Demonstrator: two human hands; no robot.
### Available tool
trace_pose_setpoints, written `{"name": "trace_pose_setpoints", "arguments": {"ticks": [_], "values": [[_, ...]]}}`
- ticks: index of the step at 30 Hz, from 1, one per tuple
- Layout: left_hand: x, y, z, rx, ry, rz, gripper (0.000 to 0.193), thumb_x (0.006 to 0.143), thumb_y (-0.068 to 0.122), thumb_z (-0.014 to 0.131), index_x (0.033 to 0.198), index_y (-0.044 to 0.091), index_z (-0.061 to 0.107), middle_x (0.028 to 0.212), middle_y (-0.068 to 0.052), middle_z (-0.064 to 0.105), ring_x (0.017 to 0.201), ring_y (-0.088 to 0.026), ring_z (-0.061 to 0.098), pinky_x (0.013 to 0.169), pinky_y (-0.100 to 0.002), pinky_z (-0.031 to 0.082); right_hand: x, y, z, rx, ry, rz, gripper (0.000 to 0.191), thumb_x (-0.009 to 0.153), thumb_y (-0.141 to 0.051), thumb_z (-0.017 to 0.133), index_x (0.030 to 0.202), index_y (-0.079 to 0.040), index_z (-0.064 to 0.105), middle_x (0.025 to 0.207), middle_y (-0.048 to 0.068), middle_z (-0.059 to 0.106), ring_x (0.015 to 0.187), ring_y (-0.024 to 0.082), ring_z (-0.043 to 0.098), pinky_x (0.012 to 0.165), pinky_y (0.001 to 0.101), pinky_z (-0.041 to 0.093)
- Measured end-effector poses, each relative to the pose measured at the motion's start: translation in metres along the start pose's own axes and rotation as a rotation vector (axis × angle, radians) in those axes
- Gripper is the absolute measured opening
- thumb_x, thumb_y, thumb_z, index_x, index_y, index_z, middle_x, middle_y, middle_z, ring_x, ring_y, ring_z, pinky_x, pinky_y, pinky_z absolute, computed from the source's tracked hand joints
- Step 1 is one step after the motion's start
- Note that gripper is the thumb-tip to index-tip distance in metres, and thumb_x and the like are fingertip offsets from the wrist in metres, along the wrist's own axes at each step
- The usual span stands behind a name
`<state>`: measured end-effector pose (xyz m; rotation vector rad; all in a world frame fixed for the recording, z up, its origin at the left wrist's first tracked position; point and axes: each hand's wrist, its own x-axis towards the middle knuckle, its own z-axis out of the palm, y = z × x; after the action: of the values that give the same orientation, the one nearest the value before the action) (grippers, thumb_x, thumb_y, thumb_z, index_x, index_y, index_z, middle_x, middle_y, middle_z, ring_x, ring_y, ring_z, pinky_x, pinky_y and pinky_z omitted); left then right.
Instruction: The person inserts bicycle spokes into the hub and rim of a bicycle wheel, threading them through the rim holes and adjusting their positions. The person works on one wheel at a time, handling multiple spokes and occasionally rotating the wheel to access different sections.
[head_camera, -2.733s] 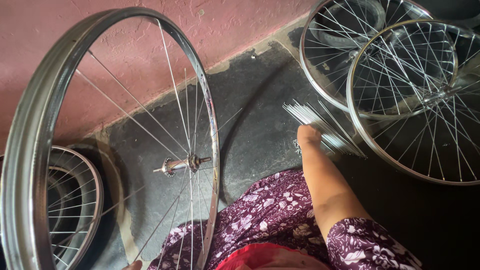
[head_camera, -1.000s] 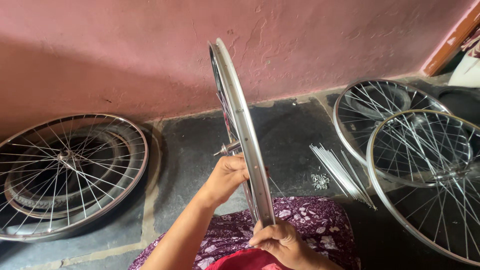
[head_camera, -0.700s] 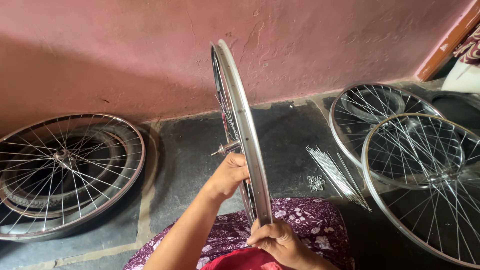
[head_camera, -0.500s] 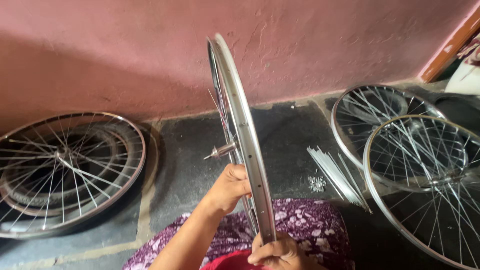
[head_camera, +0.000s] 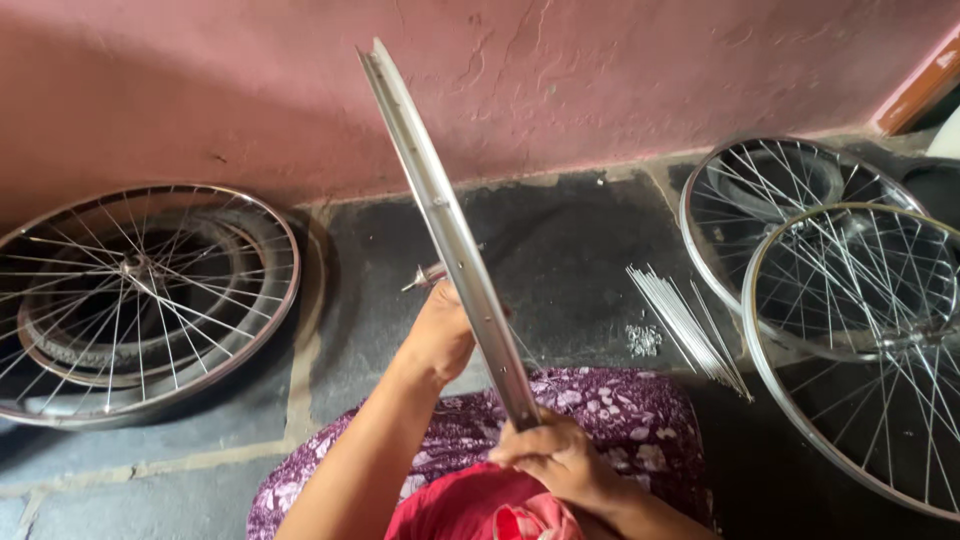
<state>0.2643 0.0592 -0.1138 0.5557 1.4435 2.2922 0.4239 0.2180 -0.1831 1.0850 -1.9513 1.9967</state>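
Note:
A silver bicycle wheel rim (head_camera: 437, 203) stands upright on edge in front of me, seen almost edge-on and leaning left at the top. My left hand (head_camera: 441, 335) reaches in from the left side among its spokes, close to the metal hub axle (head_camera: 424, 277). My right hand (head_camera: 556, 462) grips the rim's lower edge above my lap, which is covered by purple floral cloth (head_camera: 610, 420). What the left fingers pinch is hidden behind the rim.
A bundle of loose spokes (head_camera: 685, 322) and a small heap of spoke nipples (head_camera: 642, 340) lie on the dark stone floor at right. Two spoked wheels (head_camera: 860, 340) overlap at far right. Stacked wheels and a tyre (head_camera: 140, 300) lie at left. A pink wall (head_camera: 600, 80) rises behind.
Earlier my right hand reached to the spoke bundle; since then it came back to the rim's lower edge. The rim's top has tilted to the left, and my left hand stays by the hub.

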Motion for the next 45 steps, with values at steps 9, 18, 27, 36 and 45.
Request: {"name": "trace_pose_setpoints", "arguments": {"ticks": [9,18,27,36,45], "values": [[-0.009,0.008,0.004,-0.196,-0.119,-0.004,0.015,0.091,0.014,0.08,0.083,0.005,0.07,0.073,-0.002,0.067,0.066,-0.011,0.062,0.061,-0.028,0.051,0.007,-0.014,0.002,-0.141,0.063,0.001,0.029,0.092,0.003,0.076,0.114,-0.015,0.073,0.095,0.004,0.071,0.084,0.017,0.071,0.074,0.0288,0.062],[-0.004,0.01,-0.001,-0.278,-0.258,0.013,0.024,0.087,0.026,0.085,0.09,0.004,0.075,0.079,-0.001,0.069,0.07,-0.009,0.06,0.066,-0.024,0.048,0.021,-0.067,-0.055,-0.336,0.422,0.062,0.021,0.084,0.002,0.073,0.099,-0.012,0.076,0.097,0.008,0.074,0.09,0.019,0.071,0.075,0.0295,0.062],[0.003,0.014,-0.001,-0.237,-0.28,0.014,0.023,0.09,0.025,0.083,0.092,0.004,0.074,0.082,-0.001,0.069,0.073,-0.009,0.061,0.071,-0.025,0.049,0.103,-0.111,-0.043,-0.716,0.563,-0.129,0.024,0.088,0.004,0.076,0.109,-0.003,0.068,0.099,0.008,0.074,0.086,0.015,0.074,0.074,0.0243,0.061],[0.004,0.014,0.0,-0.267,-0.284,0.023,0.023,0.092,0.024,0.081,0.101,0.003,0.075,0.088,-0.002,0.072,0.079,-0.011,0.064,0.075,-0.026,0.051,0.145,-0.128,-0.016,-1.069,0.46,-0.212,0.024,0.084,0.004,0.076,0.106,-0.003,0.071,0.103,0.01,0.066,0.088,0.023,0.069,0.074,0.0336,0.057],[0.002,0.016,0.006,-0.283,-0.208,0.045,0.024,0.091,0.021,0.081,0.106,0.002,0.075,0.098,-0.004,0.076,0.088,-0.012,0.068,0.082,-0.028,0.054,0.152,-0.121,-0.005,-1.17,0.514,-0.268,0.025,0.086,0.005,0.076,0.109,-0.002,0.068,0.108,0.009,0.065,0.094,0.025,0.068,0.079,0.0358,0.055]]}}
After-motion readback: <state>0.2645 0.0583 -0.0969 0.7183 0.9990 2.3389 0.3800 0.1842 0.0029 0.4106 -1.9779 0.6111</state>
